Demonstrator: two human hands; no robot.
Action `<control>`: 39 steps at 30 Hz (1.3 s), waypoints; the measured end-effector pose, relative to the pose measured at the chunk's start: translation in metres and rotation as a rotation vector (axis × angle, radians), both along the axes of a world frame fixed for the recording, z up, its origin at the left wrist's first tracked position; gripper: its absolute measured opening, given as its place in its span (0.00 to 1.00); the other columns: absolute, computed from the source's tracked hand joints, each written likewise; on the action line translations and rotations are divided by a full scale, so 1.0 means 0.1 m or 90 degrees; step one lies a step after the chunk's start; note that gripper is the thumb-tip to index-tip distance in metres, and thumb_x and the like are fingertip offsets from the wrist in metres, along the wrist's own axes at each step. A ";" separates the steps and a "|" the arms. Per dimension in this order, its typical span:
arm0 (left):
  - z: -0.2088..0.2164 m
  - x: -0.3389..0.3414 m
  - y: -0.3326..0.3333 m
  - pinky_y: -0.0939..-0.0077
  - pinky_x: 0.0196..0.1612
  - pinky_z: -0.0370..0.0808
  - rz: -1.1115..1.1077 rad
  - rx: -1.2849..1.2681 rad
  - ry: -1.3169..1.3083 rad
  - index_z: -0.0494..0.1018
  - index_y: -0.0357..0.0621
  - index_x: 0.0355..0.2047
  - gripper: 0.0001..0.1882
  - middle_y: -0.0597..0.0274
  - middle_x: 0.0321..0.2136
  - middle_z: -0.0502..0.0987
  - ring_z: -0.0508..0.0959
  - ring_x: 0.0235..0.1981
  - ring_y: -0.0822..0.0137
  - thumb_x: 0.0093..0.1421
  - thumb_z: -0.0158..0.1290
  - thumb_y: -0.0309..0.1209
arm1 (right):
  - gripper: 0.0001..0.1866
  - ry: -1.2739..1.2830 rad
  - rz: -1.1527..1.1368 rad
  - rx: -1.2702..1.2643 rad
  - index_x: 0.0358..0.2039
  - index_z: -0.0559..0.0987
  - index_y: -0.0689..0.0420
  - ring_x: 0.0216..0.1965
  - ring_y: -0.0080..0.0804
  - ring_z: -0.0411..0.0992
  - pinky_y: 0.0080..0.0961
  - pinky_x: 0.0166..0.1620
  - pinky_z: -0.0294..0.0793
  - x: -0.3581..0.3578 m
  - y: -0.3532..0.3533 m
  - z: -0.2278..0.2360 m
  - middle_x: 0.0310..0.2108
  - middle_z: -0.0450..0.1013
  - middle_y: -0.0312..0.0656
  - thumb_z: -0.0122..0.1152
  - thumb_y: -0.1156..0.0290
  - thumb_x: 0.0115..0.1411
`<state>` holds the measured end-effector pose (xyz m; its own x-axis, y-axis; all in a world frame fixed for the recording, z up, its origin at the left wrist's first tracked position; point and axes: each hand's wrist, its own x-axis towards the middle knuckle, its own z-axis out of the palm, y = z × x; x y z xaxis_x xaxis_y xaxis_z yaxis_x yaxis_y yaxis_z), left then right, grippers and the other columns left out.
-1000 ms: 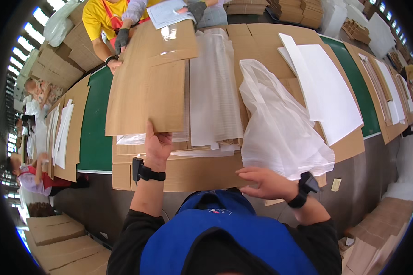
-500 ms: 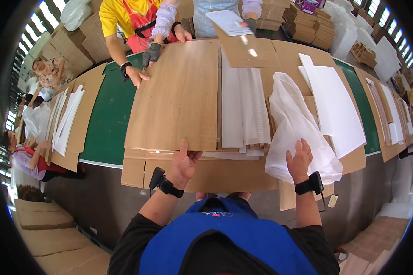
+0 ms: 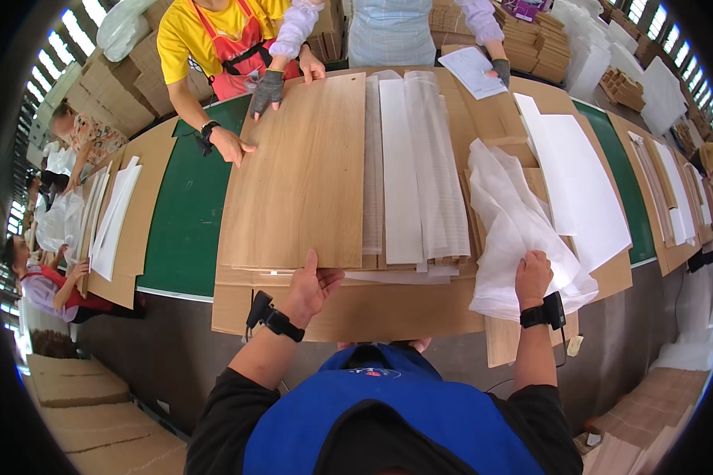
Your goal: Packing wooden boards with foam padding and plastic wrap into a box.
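A wood-grain panel (image 3: 301, 174) lies on a stack in front of me. My left hand (image 3: 313, 291) is at its near edge, thumb over the edge and fingers apart, palm turned up. My right hand (image 3: 534, 279) is closed on a crumpled white foam sheet (image 3: 515, 214), with the fingertips partly hidden. Across the table, a co-worker's bare hand (image 3: 231, 147) and a gloved hand (image 3: 268, 91) rest along the panel's far left side. Right of the panel lie a narrow white board (image 3: 402, 174) and foam-wrapped strips (image 3: 440, 166).
White boards (image 3: 582, 182) lie to the right on cardboard. Another co-worker's gloved hand (image 3: 499, 71) holds a printed sheet (image 3: 474, 71). The green tabletop (image 3: 186, 214) shows at left. Cardboard stacks (image 3: 95, 412) stand at lower left. More workers and tables are on both sides.
The panel has shifted slightly left, showing more of the strips beside it. My right hand has closed on the foam sheet. The printed sheet and brown board have moved right and down.
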<state>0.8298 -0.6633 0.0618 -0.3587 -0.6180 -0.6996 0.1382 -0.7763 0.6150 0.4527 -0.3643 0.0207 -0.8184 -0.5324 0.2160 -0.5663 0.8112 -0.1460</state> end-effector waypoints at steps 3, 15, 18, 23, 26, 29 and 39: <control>0.06 0.05 -0.07 0.72 0.34 0.79 -0.173 0.005 -0.083 0.71 0.37 0.39 0.27 0.54 0.28 0.79 0.80 0.30 0.61 0.68 0.44 0.53 | 0.09 0.024 0.041 -0.035 0.34 0.80 0.55 0.46 0.43 0.70 0.43 0.46 0.70 -0.03 0.01 0.17 0.42 0.72 0.39 0.64 0.68 0.52; 0.39 -0.17 0.23 0.46 0.62 0.59 -0.457 -1.116 -0.595 0.70 0.43 0.55 0.35 0.46 0.60 0.64 0.61 0.62 0.40 0.49 0.65 0.43 | 0.40 0.050 -0.078 -0.003 0.60 0.68 0.58 0.64 0.59 0.54 0.48 0.61 0.62 -2.06 -0.85 0.36 0.63 0.57 0.60 0.63 0.47 0.53; 0.09 -0.33 0.22 0.44 0.67 0.48 -0.595 -1.050 -0.626 0.64 0.46 0.62 0.44 0.47 0.66 0.56 0.51 0.66 0.38 0.45 0.66 0.46 | 0.63 -0.169 -0.140 0.176 0.70 0.48 0.55 0.68 0.59 0.51 0.54 0.64 0.57 -3.19 -0.12 -0.53 0.65 0.52 0.68 0.62 0.30 0.44; 0.22 -0.20 0.17 0.48 0.66 0.51 -0.551 -1.071 -0.685 0.66 0.47 0.60 0.41 0.48 0.64 0.58 0.54 0.66 0.40 0.47 0.65 0.45 | 0.48 -0.141 -0.228 0.051 0.66 0.59 0.57 0.57 0.64 0.65 0.53 0.58 0.67 -3.02 -0.48 0.07 0.55 0.64 0.68 0.62 0.45 0.48; 0.26 -0.22 0.07 0.49 0.66 0.53 -0.588 -1.019 -0.678 0.67 0.49 0.60 0.40 0.51 0.64 0.60 0.56 0.66 0.43 0.47 0.65 0.46 | 0.43 -0.592 -0.183 -0.390 0.57 0.68 0.56 0.47 0.42 0.71 0.41 0.47 0.73 -2.79 -0.53 0.77 0.48 0.70 0.49 0.60 0.37 0.51; 0.23 -0.34 -0.13 0.47 0.67 0.53 -0.642 -1.171 -0.562 0.66 0.54 0.60 0.41 0.57 0.65 0.59 0.55 0.67 0.48 0.46 0.65 0.48 | 0.35 -0.757 -0.081 -0.607 0.47 0.72 0.55 0.40 0.32 0.71 0.32 0.40 0.74 -1.86 -0.59 1.77 0.41 0.71 0.41 0.57 0.35 0.55; -0.11 -0.23 -0.27 0.44 0.66 0.53 -0.587 -1.288 -0.515 0.68 0.54 0.59 0.39 0.59 0.64 0.63 0.57 0.67 0.50 0.48 0.61 0.54 | 0.38 -0.655 0.694 -0.306 0.62 0.64 0.64 0.68 0.49 0.49 0.44 0.66 0.52 1.52 -1.24 1.73 0.65 0.56 0.57 0.62 0.55 0.57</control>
